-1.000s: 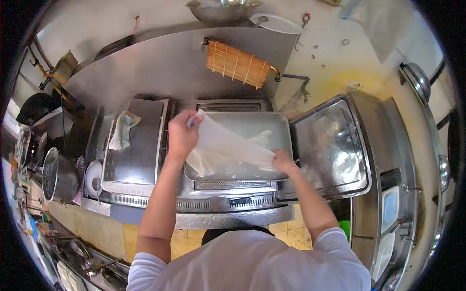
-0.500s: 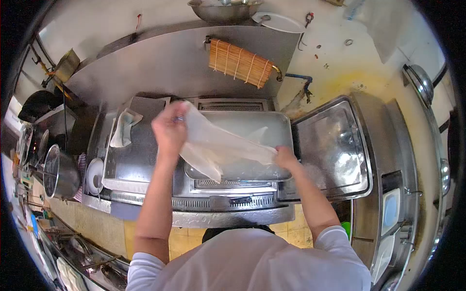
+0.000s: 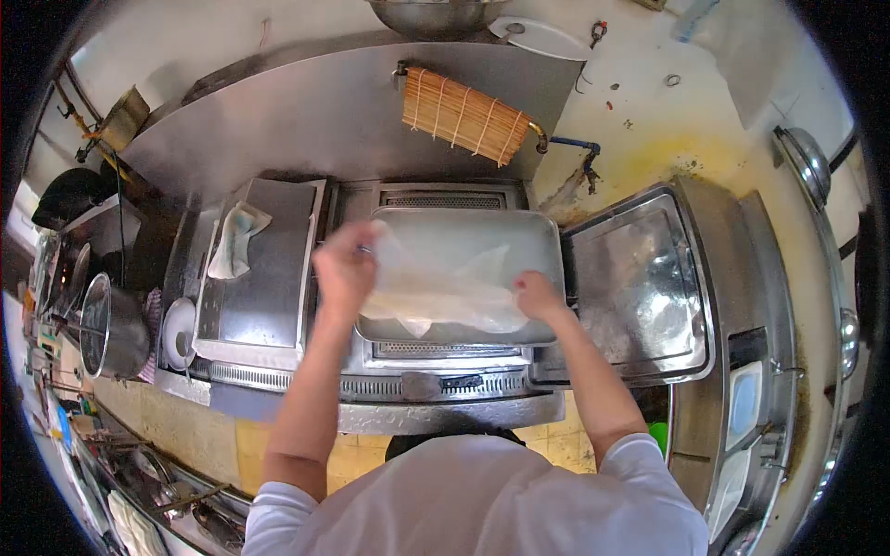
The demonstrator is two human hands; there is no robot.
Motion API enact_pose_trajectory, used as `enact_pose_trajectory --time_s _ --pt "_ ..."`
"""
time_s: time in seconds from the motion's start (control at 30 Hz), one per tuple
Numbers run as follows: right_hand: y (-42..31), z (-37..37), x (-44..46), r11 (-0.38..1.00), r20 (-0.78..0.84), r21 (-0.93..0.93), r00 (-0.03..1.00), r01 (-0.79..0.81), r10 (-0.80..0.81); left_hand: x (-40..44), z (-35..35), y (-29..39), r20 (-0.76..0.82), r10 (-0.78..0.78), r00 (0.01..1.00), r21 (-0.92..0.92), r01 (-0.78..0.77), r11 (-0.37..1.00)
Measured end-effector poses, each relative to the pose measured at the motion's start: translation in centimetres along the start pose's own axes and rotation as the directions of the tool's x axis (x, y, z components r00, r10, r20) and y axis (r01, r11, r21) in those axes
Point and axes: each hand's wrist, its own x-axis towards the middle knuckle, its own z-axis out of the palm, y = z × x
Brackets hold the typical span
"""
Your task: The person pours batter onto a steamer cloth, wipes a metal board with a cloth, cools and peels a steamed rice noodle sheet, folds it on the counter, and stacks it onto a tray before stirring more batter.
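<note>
A thin, whitish, translucent sheet (image 3: 445, 304) hangs loosely between my hands, creased along its lower edge. My left hand (image 3: 346, 267), slightly blurred, pinches its upper left corner. At the other end, the closed fingers of my right hand (image 3: 538, 296) grip the sheet's right edge. Beneath it is a shallow rectangular metal tray (image 3: 528, 232), its bottom looking pale and wet. Part of the sheet lies low over the tray; whether it touches the bottom I cannot tell.
Left of the tray lies a crumpled cloth (image 3: 238, 243) on a steel plate (image 3: 264, 306). A large metal tray (image 3: 640, 278) leans at the right. Above hangs a bamboo mat (image 3: 465, 116). A pot (image 3: 116, 326) and a white plate (image 3: 179, 334) stand at far left.
My left hand has come down and to the right, lowering the sheet toward the tray. My right hand has shifted slightly left and up. The sheet now hangs slacker and lower.
</note>
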Motion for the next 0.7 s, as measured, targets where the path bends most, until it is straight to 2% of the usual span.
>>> enact_pose_trajectory --time_s 0.07,0.1,0.17,0.23,0.27,0.3,0.33,0.4,0.47,0.5,0.57,0.63,0.67,0.7 --pt "-6.3 -0.5 1.2 0.962 -0.132 0.175 0.973 0.212 -0.190 -2.1 4.6 -0.3 0.041 0.248 0.968 -0.026 -0.247 0.969" --pt "-10.8 -0.3 1.4 0.886 -0.226 0.334 0.940 0.322 -0.256 -2.1 5.1 1.9 0.103 0.224 0.969 -0.057 -0.219 0.974" --pt "-17.5 -1.2 0.5 0.852 0.012 0.520 0.996 0.066 -0.085 -1.3 4.1 7.0 0.228 0.180 0.957 -0.113 -0.158 0.981" --pt "-12.7 1.5 1.2 0.920 0.103 0.391 0.995 -0.037 -0.004 0.7 0.8 4.8 0.071 0.310 0.948 -0.064 -0.306 0.950" --pt "-9.1 3.0 1.4 0.945 0.147 0.317 0.988 -0.085 0.039 1.6 -1.6 4.6 0.018 0.093 0.995 -0.089 -0.091 0.992" --pt "-4.6 3.0 1.0 0.968 0.086 0.246 0.996 -0.045 0.024 2.5 -3.1 4.6 -0.148 0.051 0.988 -0.048 -0.059 0.997" --pt "-0.7 2.3 0.7 0.985 0.024 0.171 1.000 -0.004 0.000 2.7 -4.3 3.8 -0.196 -0.055 0.979 -0.041 0.048 0.998" --pt "2.2 1.0 0.2 0.985 0.069 -0.124 0.989 -0.118 0.127 0.2 -3.1 -1.8 -0.128 -0.028 0.991 -0.033 0.024 0.999" --pt "-1.6 0.4 0.3 0.994 -0.036 -0.027 0.994 0.101 -0.102 -2.4 0.1 -1.8 0.005 0.018 1.000 0.025 -0.018 1.000" --pt "-5.0 -0.1 0.4 0.977 -0.094 0.010 0.973 0.213 -0.211 -2.9 1.8 -0.2 0.053 0.105 0.993 -0.023 -0.104 0.994" --pt "-13.8 -0.2 0.6 0.891 -0.170 0.356 0.957 0.282 -0.235 -3.3 3.8 2.9 0.107 0.214 0.971 -0.101 -0.203 0.974" --pt "-16.1 0.7 0.6 0.919 0.158 0.387 0.977 0.072 -0.143 -1.9 3.3 6.1 0.127 0.268 0.955 -0.159 -0.247 0.956" --pt "-16.4 0.8 0.5 0.925 0.313 0.378 0.945 -0.037 -0.091 -0.7 1.5 5.9 0.067 0.242 0.968 -0.123 -0.232 0.965" --pt "-12.6 3.1 0.6 0.952 0.157 0.307 0.987 -0.004 -0.046 0.7 -1.0 4.7 0.005 0.214 0.977 -0.087 -0.212 0.973"
